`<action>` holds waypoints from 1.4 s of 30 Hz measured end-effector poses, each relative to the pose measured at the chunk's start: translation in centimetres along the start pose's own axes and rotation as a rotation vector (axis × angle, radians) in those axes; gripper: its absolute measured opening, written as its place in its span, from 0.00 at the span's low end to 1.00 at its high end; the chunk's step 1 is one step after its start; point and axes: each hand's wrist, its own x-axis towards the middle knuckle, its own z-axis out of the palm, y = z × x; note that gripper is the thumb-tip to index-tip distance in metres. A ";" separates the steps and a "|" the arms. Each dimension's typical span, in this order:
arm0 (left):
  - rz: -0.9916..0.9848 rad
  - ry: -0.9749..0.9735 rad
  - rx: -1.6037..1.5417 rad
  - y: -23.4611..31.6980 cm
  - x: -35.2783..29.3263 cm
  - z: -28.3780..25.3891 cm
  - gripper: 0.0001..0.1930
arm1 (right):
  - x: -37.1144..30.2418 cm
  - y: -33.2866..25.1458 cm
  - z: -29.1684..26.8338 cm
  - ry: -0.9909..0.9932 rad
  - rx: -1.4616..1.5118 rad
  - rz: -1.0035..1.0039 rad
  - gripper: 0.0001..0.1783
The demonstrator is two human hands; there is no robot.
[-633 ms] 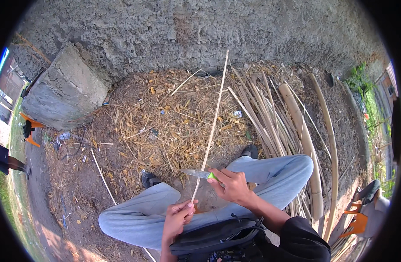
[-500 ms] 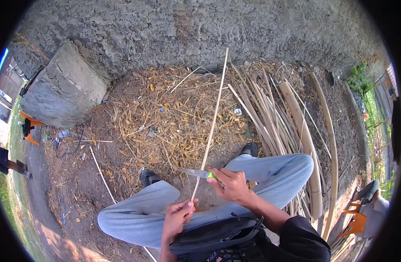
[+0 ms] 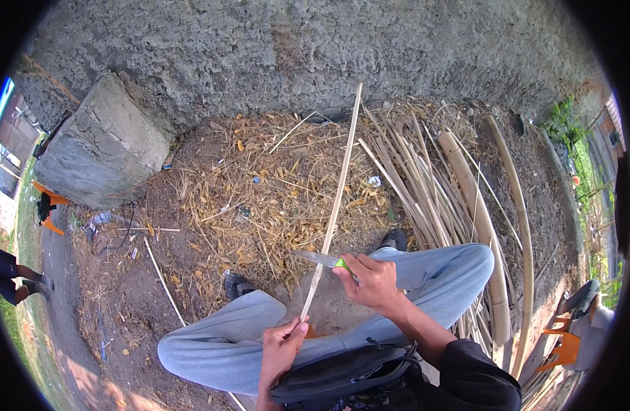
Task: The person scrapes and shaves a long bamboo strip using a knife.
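A long, thin bamboo strip [image 3: 342, 179] slants away from me, its far end reaching toward the wall. Its near end is pinched between the thumb and fingers of my left hand [image 3: 282, 347], low between my knees. My right hand [image 3: 368, 279] is wrapped round the bright green handle of a knife [image 3: 313, 257]. The blade points left and crosses the strip a short way beyond my left hand. Blade and strip appear to touch, though I cannot tell how firmly.
Split bamboo strips [image 3: 425, 188] lie piled at the right, beside thick bamboo poles [image 3: 476, 205]. A concrete block [image 3: 102, 147] stands at the left against the rough wall [image 3: 294, 55]. Dry leaves cover the ground ahead. Orange chairs [image 3: 562, 346] show at the edges; a person's legs are at far left.
The strip has turned in my left hand and shows a broader face. My right hand and knife have shifted slightly right and farther along it. The person at far left has moved.
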 end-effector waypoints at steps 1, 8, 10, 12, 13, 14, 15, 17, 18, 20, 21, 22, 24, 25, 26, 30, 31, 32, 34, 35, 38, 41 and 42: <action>0.031 -0.009 0.038 0.0 0.0 0.0 0.16 | 0.2 0.3 -0.1 0.013 -0.035 0.012 0.14; 0.043 -0.004 0.073 0.0 -0.2 0.1 0.15 | 0.3 0.9 -0.4 0.023 -0.060 -0.030 0.15; 0.033 0.010 0.069 -0.3 0.0 0.0 0.16 | 0.1 1.1 -0.2 0.033 -0.089 -0.044 0.15; 0.036 0.000 0.086 -0.2 0.1 0.0 0.15 | 0.0 1.3 0.0 0.046 -0.097 -0.038 0.15; 0.038 -0.006 0.100 -0.2 0.2 0.0 0.15 | -0.1 1.4 0.1 0.055 -0.102 -0.036 0.15; 0.039 -0.012 0.104 -0.5 0.2 -0.2 0.15 | 0.0 2.0 0.2 0.059 -0.106 -0.032 0.15; -0.002 -0.044 0.101 -1.2 0.0 -0.6 0.15 | 0.4 3.1 0.3 0.105 -0.137 0.059 0.14; -0.043 -0.075 0.099 -2.3 -0.7 -1.0 0.15 | 1.4 5.5 0.2 0.150 -0.168 0.150 0.14; -0.036 -0.094 0.103 -2.6 -1.1 -1.0 0.14 | 1.9 6.9 -0.2 0.175 -0.187 0.158 0.13; -0.026 -0.117 0.107 -2.4 -1.4 -0.7 0.14 | 2.7 8.0 -1.2 0.203 -0.210 0.165 0.13; 0.021 -0.095 0.174 -2.0 -1.4 -0.5 0.13 | 3.0 8.1 -1.7 0.179 -0.227 0.170 0.13; 0.069 -0.072 0.240 -1.7 -1.4 -0.3 0.13 | 3.2 8.1 -2.2 0.155 -0.244 0.173 0.13; 0.107 -0.040 0.261 -1.8 -1.0 -0.5 0.12 | 3.5 8.0 -2.3 0.176 -0.225 0.182 0.13; 0.137 -0.009 0.283 -1.7 -0.8 -0.5 0.11 | 3.5 7.8 -2.2 0.192 -0.205 0.196 0.13; 0.140 -0.002 0.283 -1.7 -0.6 -0.5 0.11 | 3.3 7.3 -2.1 0.193 -0.199 0.191 0.13; 0.058 0.136 0.131 -1.3 0.3 0.0 0.09 | 0.3 2.9 -0.7 0.050 0.183 0.184 0.12; 0.040 0.159 0.079 -1.0 0.5 0.1 0.09 | -0.7 1.9 0.0 0.023 0.217 0.143 0.12; 0.037 0.160 0.081 -0.9 0.5 0.2 0.09 | -1.5 1.0 0.6 -0.005 0.253 0.102 0.13; 0.057 0.130 0.110 -0.7 0.3 0.3 0.08 | -2.7 -0.1 1.5 -0.056 0.270 0.110 0.13; 0.055 0.133 0.111 -0.9 0.3 0.2 0.08 | -2.9 -0.4 1.9 -0.102 0.288 0.112 0.13; 0.062 0.113 0.118 -1.3 0.3 0.0 0.09 | -3.2 -0.5 2.5 -0.067 0.233 0.073 0.14; 0.097 0.110 0.181 -1.9 0.4 -0.4 0.08 | -3.5 0.2 3.0 -0.055 0.224 0.002 0.14; 0.140 0.121 0.231 -2.4 0.4 -0.5 0.09 | -3.7 0.5 3.2 -0.057 0.224 0.001 0.14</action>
